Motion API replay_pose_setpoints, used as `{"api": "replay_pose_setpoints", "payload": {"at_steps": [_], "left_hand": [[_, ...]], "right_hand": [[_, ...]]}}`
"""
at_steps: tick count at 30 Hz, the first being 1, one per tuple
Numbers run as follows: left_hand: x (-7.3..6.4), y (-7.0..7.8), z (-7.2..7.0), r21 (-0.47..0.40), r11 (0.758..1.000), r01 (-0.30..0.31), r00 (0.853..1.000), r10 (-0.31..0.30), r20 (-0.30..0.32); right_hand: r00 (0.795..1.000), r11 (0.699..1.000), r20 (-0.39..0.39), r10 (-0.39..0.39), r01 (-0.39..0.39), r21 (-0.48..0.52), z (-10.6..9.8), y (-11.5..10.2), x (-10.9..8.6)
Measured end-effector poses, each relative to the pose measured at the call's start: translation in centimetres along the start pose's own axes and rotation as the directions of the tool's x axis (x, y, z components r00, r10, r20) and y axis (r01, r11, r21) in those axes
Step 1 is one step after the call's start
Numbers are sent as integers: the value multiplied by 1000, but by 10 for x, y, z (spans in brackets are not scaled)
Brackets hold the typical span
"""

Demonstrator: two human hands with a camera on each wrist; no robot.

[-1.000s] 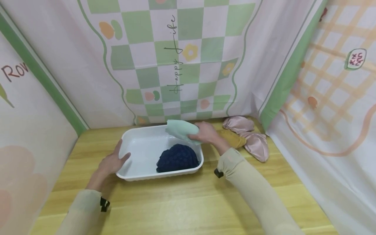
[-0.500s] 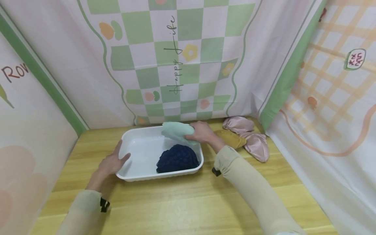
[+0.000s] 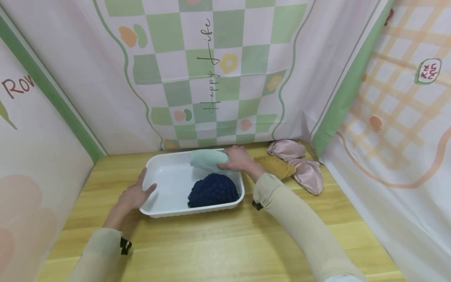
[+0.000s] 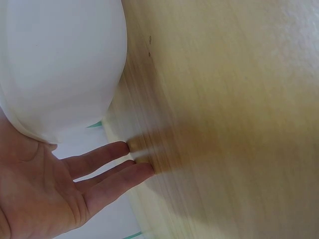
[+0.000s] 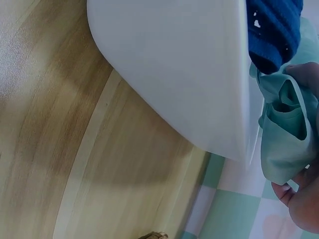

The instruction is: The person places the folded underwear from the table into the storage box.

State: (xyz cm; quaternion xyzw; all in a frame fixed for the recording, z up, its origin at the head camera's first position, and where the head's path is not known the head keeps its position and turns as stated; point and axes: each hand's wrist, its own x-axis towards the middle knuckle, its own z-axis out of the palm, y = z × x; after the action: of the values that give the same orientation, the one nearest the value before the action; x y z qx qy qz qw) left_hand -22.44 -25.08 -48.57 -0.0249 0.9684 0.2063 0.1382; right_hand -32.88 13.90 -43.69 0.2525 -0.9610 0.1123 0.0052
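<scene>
A mint-green folded cloth (image 3: 208, 158) is gripped at its right end by my right hand (image 3: 239, 158), over the back right of the white tray (image 3: 169, 211). In the right wrist view its loose folds (image 5: 286, 154) lie between the thumb and fingers. Inside the tray, at the right front, rests a navy folded cloth (image 3: 213, 190) in a rounded bundle. My left hand (image 3: 133, 195) holds the tray's left rim, thumb over the inside. Its other fingers (image 4: 117, 184) stretch outside toward the wooden table in the left wrist view.
Right of the tray lie a mustard-yellow cloth bundle (image 3: 276, 166) and shiny pink fabric pieces (image 3: 307, 176). Printed curtains (image 3: 225, 94) hang behind and at both sides of the wooden table (image 3: 197, 250).
My right hand has moved a little left and lower, bringing the mint-green cloth farther over the tray. The left hand, tray and navy cloth have stayed in place.
</scene>
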Motion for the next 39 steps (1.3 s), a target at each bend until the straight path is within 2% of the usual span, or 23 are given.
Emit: {"api": "replay_pose_setpoints", "payload": {"at_steps": [10,22,27,34,39], "left_hand": [[0,2,1,-4,1000,7,1000,-7,-2],[0,4,-2,-6,1000,-6,1000,6,-1],[0,4,-3,-3,1000,0,1000,0,4],[-1,2,-2,2,1000,2,1000,-2,6],[-2,2,-2,1,1000,3,1000,-3,10]], "right_hand": [[1000,995,18,-6,8,-96,7,-9,5],[995,993,84,62,-53,-103,7,-9,4],[991,994,97,87,-80,-76,6,-5,4],[994,996,87,72,-67,-64,4,-4,2],[995,998,72,68,-68,2,3,-2,-1]]}}
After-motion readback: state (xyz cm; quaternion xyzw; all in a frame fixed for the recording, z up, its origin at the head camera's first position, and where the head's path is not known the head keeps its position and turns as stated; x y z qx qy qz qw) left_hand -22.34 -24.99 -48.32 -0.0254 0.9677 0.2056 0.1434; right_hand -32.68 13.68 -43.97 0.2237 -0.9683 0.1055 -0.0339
